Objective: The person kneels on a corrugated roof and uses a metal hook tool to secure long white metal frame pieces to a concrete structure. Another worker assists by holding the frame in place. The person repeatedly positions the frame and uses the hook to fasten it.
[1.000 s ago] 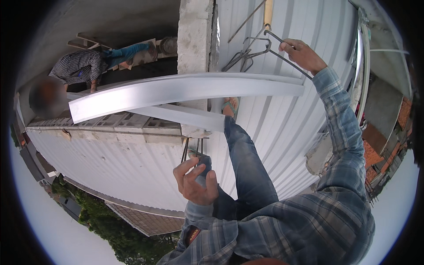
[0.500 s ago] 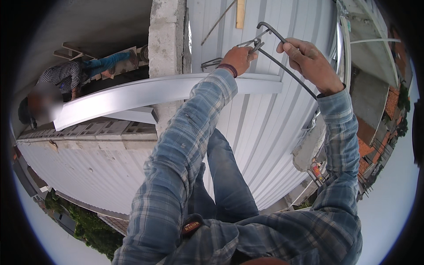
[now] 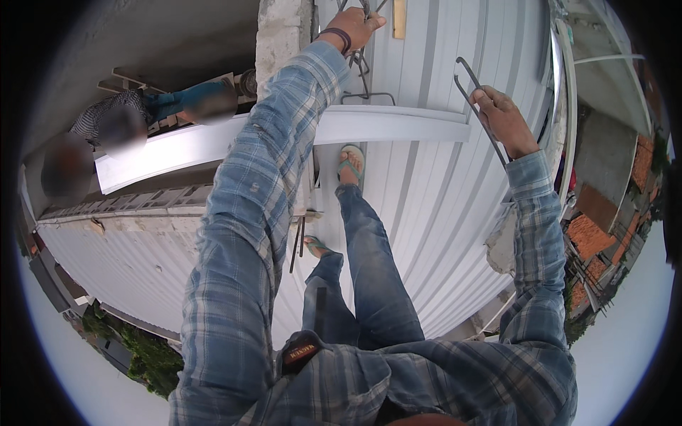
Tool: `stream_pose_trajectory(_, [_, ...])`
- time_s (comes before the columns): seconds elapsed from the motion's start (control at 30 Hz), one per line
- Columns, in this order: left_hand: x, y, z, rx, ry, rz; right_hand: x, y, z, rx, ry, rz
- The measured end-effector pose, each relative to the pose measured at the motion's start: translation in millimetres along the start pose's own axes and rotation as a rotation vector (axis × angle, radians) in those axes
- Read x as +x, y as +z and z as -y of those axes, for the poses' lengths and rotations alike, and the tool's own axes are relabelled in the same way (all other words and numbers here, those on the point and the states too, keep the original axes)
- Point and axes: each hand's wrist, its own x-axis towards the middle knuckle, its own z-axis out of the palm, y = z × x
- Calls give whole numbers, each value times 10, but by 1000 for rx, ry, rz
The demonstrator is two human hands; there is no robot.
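Note:
At the top edge, my left hand is closed around several thin bent steel rods. Their lower ends hang below the fist over the corrugated sheet, and the picture's edge cuts off their upper part. Farther right, my right hand grips dark bent steel rod. Two lengths of it run side by side past the fingers, with hooked ends up and left; whether they are one piece I cannot tell. Between my arms, a long pale metal channel lies across the sheet, passing under my left forearm.
I stand in sandals on pale corrugated roofing. A rough concrete post and a block wall rise at left, where a person is beside the channel's far end. A wooden strip lies ahead. Beyond the right edge are lower tiled roofs.
My hands have moved apart: the left went up and left with its rods, the right slightly right and down with its hooked rod. My feet have come into view.

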Motion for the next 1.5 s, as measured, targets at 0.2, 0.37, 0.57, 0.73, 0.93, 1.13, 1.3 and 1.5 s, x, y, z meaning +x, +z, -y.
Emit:
stream_pose_trajectory(0.2, [-1, -434, -222, -269, 104, -23, -476, 215, -538, 186, 212, 169])
stream_pose_trajectory(0.37, [-281, -1049, -452, -876, 230, 94, -963, 453, -896, 389, 286, 127])
stream_pose_trajectory(0.57, [-1442, -1866, -692, -1432, 536, 451, -2071, 966, -2448, 265, 206, -105])
stream_pose_trajectory(0.73, [-3429, -2220, -535, -1414, 850, 517, -3107, 1086, -1725, 428, 135, -172])
stream_pose_trajectory(0.93, [-6420, -1944, -190, -981, 586, -276, -4291, 1454, -314, 1009, -645, 270])
stream_pose_trajectory(1.13, [-7824, -885, 291, -674, 162, -772, -5105, 2587, 1271, 687, -1012, 437])
stream_pose_trajectory(1.3, [-8355, 89, 973, -1463, 179, -982, -5673, 4064, 1006, 665, -665, 783])
stream_pose_trajectory(1.5, [-8452, 889, 1849, -1902, 83, -1187, -5501, 4665, 458, 561, -351, 855])
